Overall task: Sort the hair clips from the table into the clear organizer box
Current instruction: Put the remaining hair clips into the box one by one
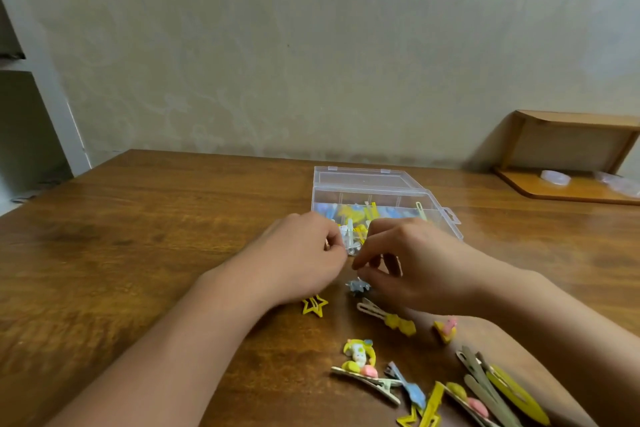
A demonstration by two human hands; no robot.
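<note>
The clear organizer box point(446, 215) stands open at the table's middle, its lid point(367, 178) folded back, with yellow, blue and white clips in its compartments. My left hand point(304, 253) is curled at the box's front left corner, and its fingertips pinch a white clip point(350, 238) that stands up there. My right hand point(412, 263) hovers with bent fingers beside that clip; whether it grips anything is hidden. A small grey-blue clip point(356, 286) lies on the table just under its thumb. A yellow star clip point(314, 305) lies below my left hand.
Several loose clips lie at the near right: a yellow-ended clip point(391, 317), a pink-and-yellow one point(446, 329), a figurine clip point(360, 362), a blue one point(410, 388) and long green and yellow ones point(502, 388). A wooden shelf point(568, 184) stands at the far right.
</note>
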